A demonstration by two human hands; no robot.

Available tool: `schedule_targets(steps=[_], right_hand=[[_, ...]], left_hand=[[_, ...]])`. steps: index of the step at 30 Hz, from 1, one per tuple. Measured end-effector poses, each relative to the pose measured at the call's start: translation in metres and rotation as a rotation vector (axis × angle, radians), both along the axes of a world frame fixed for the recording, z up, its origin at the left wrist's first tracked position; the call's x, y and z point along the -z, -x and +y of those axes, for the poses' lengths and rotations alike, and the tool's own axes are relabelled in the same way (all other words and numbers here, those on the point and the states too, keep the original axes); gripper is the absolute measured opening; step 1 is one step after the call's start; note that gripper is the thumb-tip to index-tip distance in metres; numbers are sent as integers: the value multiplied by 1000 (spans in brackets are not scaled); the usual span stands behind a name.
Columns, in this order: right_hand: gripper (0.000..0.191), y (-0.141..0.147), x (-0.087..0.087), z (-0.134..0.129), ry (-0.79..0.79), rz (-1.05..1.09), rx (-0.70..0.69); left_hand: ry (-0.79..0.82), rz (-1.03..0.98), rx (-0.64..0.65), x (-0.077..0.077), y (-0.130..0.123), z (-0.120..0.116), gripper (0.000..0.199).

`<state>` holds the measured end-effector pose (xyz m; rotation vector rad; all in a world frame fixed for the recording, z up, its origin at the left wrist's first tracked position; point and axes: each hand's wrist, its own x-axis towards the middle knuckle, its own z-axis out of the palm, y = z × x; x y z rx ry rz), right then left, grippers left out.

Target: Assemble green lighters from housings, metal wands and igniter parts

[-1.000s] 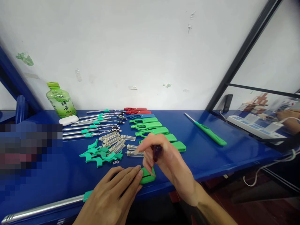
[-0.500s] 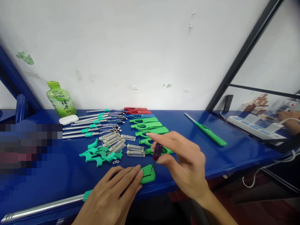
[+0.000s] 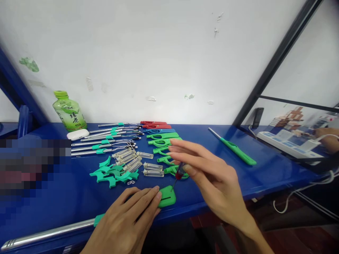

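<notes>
My left hand [image 3: 129, 215] presses down over a long lighter; its green handle end [image 3: 167, 197] sticks out past my fingertips, and its metal tube [image 3: 50, 231] reaches to the lower left. A small screwdriver [image 3: 180, 171] with a dark red, partly clear handle leans with its tip at a hole in the green end. My right hand [image 3: 212, 176] pinches that handle between thumb and fingers, the other fingers stretched out. Behind lie green handle shells [image 3: 162, 136], clear fuel tanks [image 3: 153, 173] and teal triggers [image 3: 108, 173].
Metal tubes with wires [image 3: 103, 146] lie at the left, near a white case [image 3: 77, 134] and a green tea bottle [image 3: 70, 113]. One whole green lighter [image 3: 237, 151] lies at the right. A power strip [image 3: 286, 143] is beyond the frame post, with another person's hand [image 3: 328, 137].
My right hand's fingers have opened out and shifted slightly right around the screwdriver handle. The screwdriver tilts a little more to the right. My left hand stays in place.
</notes>
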<state>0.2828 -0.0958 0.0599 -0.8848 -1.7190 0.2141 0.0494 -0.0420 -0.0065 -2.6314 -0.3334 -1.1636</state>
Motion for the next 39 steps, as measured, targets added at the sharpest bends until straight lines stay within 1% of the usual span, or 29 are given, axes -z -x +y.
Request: schedule_targets(steps=[1,2,3,6,7,9,11,12,13,14,16,17,18,19,21,22,23,26,27,28,29,31,32,33,35,37,38,39], right_hand=[[43,0,0,0,13,11,-36],[46,0,0,0,9,27,-38],[43,0,1,1,-18,47,-5],[32,1,4,3,-130,59,168],[29,0,3,2,-127,43,175],[30,-1,1,0,-46,6,84],[40,-1,-1,-2,43,0,-42],[42,-1,-1,-2,46,13,-65],[39,1,-1,-2,17,35,-46],[34,2,0,-1,-33,53,8],[27,4,2,0,-140,44,158],[25,4,3,0,-159,23,200],[25,4,3,0,-144,0,197],[29,3,3,-1,-103,-17,153],[42,2,4,-2,-4,-9,19],[46,2,4,-2,14,9,-13],[47,2,5,-2,-3,29,0],[37,3,6,1,-132,58,174],[33,3,6,1,-135,47,192],[32,2,5,0,-101,27,170],[33,1,3,-1,-46,1,118],[43,-1,0,-3,55,-37,-7],[46,-1,-1,-3,67,-39,-39],[44,-1,-1,-2,51,-30,-36],[31,1,1,-1,-42,7,63],[26,4,3,1,-137,5,201],[26,4,3,0,-152,-18,234],[26,5,3,-1,-136,-51,229]], left_hand=[[-1,3,-2,-1,0,0,33],[1,8,-6,-2,0,-1,33],[-1,5,-8,-2,0,0,33],[-5,1,-11,-3,-1,1,31],[-5,5,-10,-3,-2,1,31],[1,6,-5,-2,-2,2,31],[7,-4,-9,-1,-2,1,32],[8,-10,-12,-1,-2,1,32],[8,-11,-14,-1,-2,1,32],[6,-12,-15,-1,-2,1,32],[3,-8,-13,-2,-2,1,31],[3,-10,-12,-2,-2,1,30],[-1,-13,-11,-2,-2,1,30],[-5,-10,-11,-2,-2,1,31],[-7,2,-8,-2,-2,2,32],[-7,10,-9,-1,-1,2,33],[-7,18,-8,-1,-1,2,33],[0,16,-8,-1,-3,2,33],[3,5,-6,-1,-3,2,33],[12,-1,-4,0,-4,1,33],[19,-13,-3,0,-5,1,33],[31,-26,-4,1,-6,0,33],[31,-26,-6,2,-5,0,33],[28,-23,-9,2,-5,0,32],[7,-15,-11,1,-3,0,33],[1,-7,-10,1,-1,0,33],[4,-5,-7,0,0,1,33],[10,-7,-5,0,0,1,33]])
